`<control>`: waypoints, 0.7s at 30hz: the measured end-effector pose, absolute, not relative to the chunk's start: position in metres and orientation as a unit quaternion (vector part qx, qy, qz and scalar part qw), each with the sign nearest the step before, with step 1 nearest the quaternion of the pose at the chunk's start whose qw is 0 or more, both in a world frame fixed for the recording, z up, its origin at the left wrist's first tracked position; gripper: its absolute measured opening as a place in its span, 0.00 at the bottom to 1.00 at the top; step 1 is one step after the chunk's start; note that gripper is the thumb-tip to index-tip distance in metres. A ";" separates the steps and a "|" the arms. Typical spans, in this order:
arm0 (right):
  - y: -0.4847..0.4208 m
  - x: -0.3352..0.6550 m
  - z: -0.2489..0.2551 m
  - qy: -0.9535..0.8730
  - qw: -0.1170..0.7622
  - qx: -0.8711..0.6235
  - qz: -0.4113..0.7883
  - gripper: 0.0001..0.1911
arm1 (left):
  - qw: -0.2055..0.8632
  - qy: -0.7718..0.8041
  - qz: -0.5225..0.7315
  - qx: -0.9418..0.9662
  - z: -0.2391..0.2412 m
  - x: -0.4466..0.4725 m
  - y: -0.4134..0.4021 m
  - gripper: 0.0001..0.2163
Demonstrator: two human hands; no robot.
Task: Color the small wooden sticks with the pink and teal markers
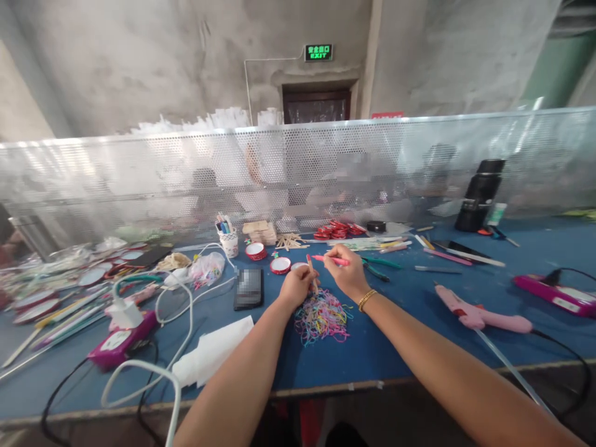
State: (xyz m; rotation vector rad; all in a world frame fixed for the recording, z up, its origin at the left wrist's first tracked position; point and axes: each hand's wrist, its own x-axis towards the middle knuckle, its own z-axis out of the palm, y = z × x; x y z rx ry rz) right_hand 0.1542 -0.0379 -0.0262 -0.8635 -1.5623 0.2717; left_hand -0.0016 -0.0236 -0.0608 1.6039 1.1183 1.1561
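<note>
One wooden stick, red at its upper end, stands nearly upright at the middle of the frame, pinched between the thumb and fingers of the left hand; its upper part rises above the fingertips. One pink marker is gripped like a pen in the fingers of the right hand, its tip pointing left at the stick's upper end; whether they touch is too small to tell. One bracelet circles the right wrist.

Just below the hands, at lower centre, lies one tangle of coloured strings, too many to count. Two red round tins sit left of centre, and a third round piece shows partly behind the left hand. One phone lies left of them, with one cup of pens above it.

Farther out are one pink glue gun at right, two purple power strips, at lower left and far right, one black bottle at right, and one green exit sign at upper centre.
</note>
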 end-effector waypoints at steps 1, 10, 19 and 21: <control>-0.039 0.154 -0.026 -0.685 0.615 -0.371 0.122 0.05 | 0.417 0.443 0.461 0.646 -0.062 -0.002 -0.023 0.07; -0.039 0.154 -0.027 -0.688 0.606 -0.385 0.108 0.06 | 0.437 0.442 0.467 0.630 -0.059 0.000 -0.027 0.08; -0.039 0.150 -0.024 -0.705 0.591 -0.378 0.107 0.06 | 0.436 0.447 0.468 0.625 -0.051 0.001 -0.032 0.13; -0.040 0.151 -0.022 -0.698 0.594 -0.388 0.099 0.06 | 0.438 0.451 0.467 0.622 -0.051 0.001 -0.032 0.13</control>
